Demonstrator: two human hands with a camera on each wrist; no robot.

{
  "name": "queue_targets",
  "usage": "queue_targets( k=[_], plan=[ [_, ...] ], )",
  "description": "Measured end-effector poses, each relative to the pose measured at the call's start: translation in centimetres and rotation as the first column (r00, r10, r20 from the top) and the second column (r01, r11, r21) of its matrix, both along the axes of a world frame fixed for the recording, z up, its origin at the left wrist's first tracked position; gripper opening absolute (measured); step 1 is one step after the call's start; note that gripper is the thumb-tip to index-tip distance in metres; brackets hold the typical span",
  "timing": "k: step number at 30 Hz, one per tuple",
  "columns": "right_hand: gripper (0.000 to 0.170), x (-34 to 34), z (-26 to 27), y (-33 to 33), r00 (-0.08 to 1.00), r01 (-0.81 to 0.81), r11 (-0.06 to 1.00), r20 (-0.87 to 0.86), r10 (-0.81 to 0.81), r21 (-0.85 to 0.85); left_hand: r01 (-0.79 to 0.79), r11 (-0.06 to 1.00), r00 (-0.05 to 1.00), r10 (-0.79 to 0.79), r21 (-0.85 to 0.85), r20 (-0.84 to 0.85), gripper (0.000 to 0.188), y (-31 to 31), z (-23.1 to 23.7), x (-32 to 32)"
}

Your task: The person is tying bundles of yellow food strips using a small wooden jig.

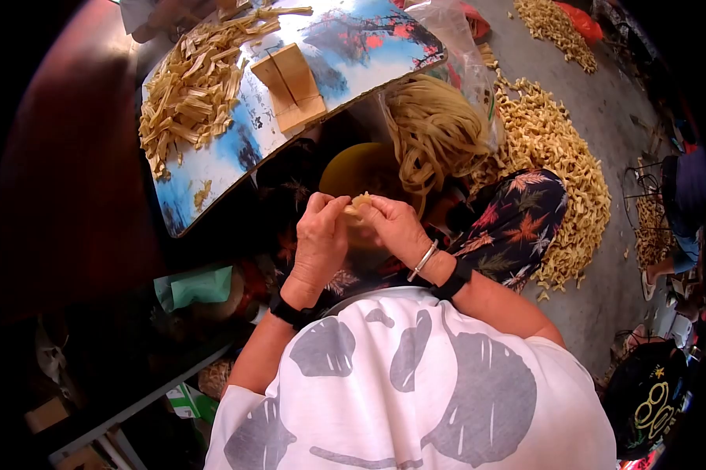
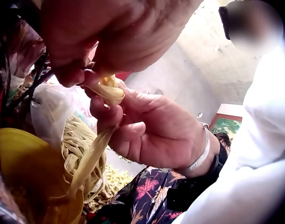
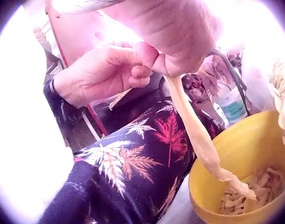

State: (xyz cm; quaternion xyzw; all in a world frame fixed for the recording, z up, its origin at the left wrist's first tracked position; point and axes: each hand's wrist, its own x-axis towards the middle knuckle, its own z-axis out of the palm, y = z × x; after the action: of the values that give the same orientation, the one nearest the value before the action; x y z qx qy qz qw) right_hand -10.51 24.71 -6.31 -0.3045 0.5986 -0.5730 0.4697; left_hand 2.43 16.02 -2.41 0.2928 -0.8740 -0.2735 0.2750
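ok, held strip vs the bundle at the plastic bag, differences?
The held strip is single; the bundle has many strips. The held strip is folded at its upper end, its tail hanging down at the yellow bucket; the bundle lies in loose loops. The left hand and right hand pinch the held strip; neither touches the bundle. Both are pale yellowish and ribbon-like.

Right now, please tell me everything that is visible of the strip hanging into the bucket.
The yellowish strip looks thin and flexible, its material unclear, with creases and a twisted lower end. It hangs from the right hand, slanting into the yellow bucket, where its tip seems to touch loose pieces. Its top is hidden.
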Motion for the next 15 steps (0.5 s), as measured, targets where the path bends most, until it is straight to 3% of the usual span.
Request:
queue_targets(
  k=[2,5,8,11,15],
  plan=[
    [0.027,-0.3,-0.3,-0.3,0.987,-0.007,0.991,0.16,-0.014,0.132,-0.005,1.0,1.0,0.005,-0.019,0.003,0.025,0.2,0.3,0.2],
    [0.024,-0.4,0.8,-0.3,0.866,0.009,0.987,0.492,-0.087,0.16,0.021,0.996,1.0,-0.019,-0.083,0.021,0.024,0.9,0.9,0.3],
    [0.022,-0.3,1.6,-0.5,0.798,-0.083,0.99,0.603,-0.005,0.118,0.086,0.989,0.996,-0.089,-0.121,-0.026,0.027,0.9,1.2,0.3],
    [0.023,-0.5,2.1,-0.5,0.759,-0.074,0.989,0.65,-0.025,0.125,0.067,0.996,0.99,-0.074,-0.057,-0.122,0.029,0.7,1.3,-0.3],
    [0.023,-0.5,1.5,-0.6,0.928,-0.057,0.986,0.374,-0.006,0.157,0.014,1.0,0.998,-0.014,0.014,-0.065,0.028,0.4,0.5,-0.2]
  ],
)
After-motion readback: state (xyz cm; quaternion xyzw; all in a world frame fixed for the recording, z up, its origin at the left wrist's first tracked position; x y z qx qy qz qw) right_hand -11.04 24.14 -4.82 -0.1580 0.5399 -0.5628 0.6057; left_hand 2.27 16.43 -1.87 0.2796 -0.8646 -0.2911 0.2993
